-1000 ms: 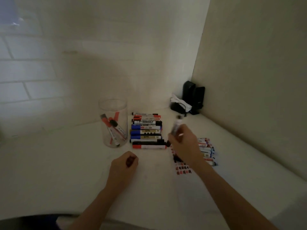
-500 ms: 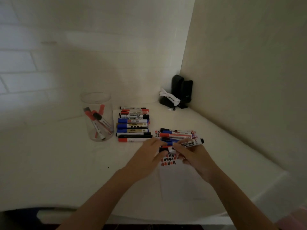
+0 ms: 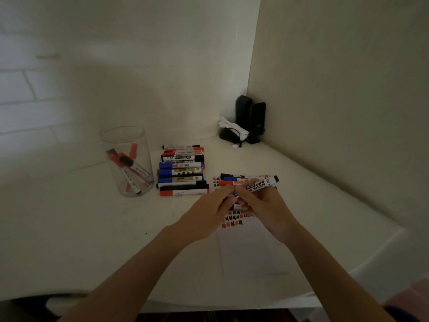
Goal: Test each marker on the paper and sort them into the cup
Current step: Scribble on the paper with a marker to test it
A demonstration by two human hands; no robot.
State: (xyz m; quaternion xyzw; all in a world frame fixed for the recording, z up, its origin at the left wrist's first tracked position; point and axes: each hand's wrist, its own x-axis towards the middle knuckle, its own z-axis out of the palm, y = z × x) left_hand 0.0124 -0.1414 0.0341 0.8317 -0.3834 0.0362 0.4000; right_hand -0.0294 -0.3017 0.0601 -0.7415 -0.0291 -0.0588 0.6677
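My right hand (image 3: pixel 267 206) grips a white board marker (image 3: pixel 260 185) with a black end, held nearly level above the paper (image 3: pixel 246 247). My left hand (image 3: pixel 209 213) meets it at the marker's near end, fingers pinching there; the cap is hidden between the fingers. Red and black test marks (image 3: pixel 232 220) show on the paper below the hands. A clear cup (image 3: pixel 126 159) at the left holds a few markers with red and black caps. A neat row of several markers (image 3: pixel 182 173) lies beside the cup. Another small pile of markers (image 3: pixel 241 178) lies just behind my hands.
Two black speakers (image 3: pixel 251 118) and a black object with white paper and a cable stand in the far corner. Walls close the table at the back and right. The table's front edge (image 3: pixel 232 300) runs near my forearms.
My left hand came over from the left and joined the right hand at the marker's end. The right hand lowered the marker from upright to nearly level. The camera view shifted.
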